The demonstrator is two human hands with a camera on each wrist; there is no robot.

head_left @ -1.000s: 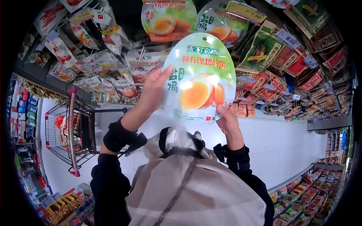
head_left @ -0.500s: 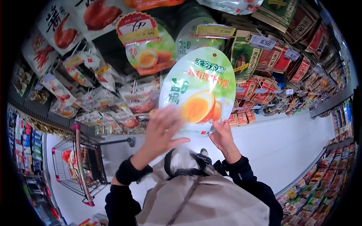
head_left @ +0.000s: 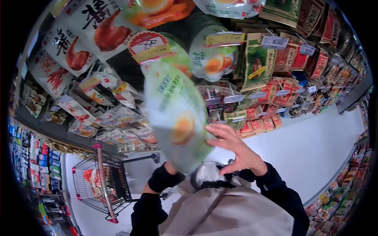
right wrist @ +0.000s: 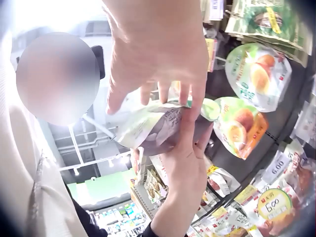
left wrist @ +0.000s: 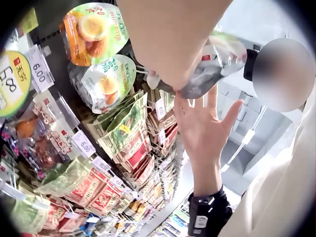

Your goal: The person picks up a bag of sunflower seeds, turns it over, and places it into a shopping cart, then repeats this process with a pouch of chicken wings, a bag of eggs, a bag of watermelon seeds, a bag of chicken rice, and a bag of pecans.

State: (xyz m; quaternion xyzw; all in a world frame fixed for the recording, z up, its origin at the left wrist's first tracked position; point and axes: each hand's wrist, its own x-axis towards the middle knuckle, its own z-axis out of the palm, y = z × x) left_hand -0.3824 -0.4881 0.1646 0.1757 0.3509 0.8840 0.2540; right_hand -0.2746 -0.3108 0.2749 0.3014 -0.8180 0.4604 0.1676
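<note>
An egg-shaped, green-and-white egg snack pouch (head_left: pixel 173 114) is raised in front of the shelf, turned at an angle and a little blurred. My left hand (right wrist: pixel 181 165) grips it from behind and below; in the head view the pouch covers most of this hand. At the pouch's right edge is my right hand (head_left: pixel 234 147), its fingers spread and fingertips right at the edge. In the left wrist view the right hand (left wrist: pixel 203 123) shows its thumb held well apart. More egg pouches (head_left: pixel 215 55) hang just beyond, under a yellow price tag (head_left: pixel 225 39).
Hanging snack packets (head_left: pixel 258 63) line the rack at the right, with white drumstick packets (head_left: pixel 108 31) at the upper left. On the pale floor (head_left: pixel 291 153) at the left stands a shopping cart (head_left: pixel 103 181) holding goods. Another stocked shelf (head_left: pixel 334 192) curves along the lower right.
The left hand came off the pouch's left side, then took hold behind it. The pouch has turned and shifted left. The right hand has loosened from its grip at the lower right edge.
</note>
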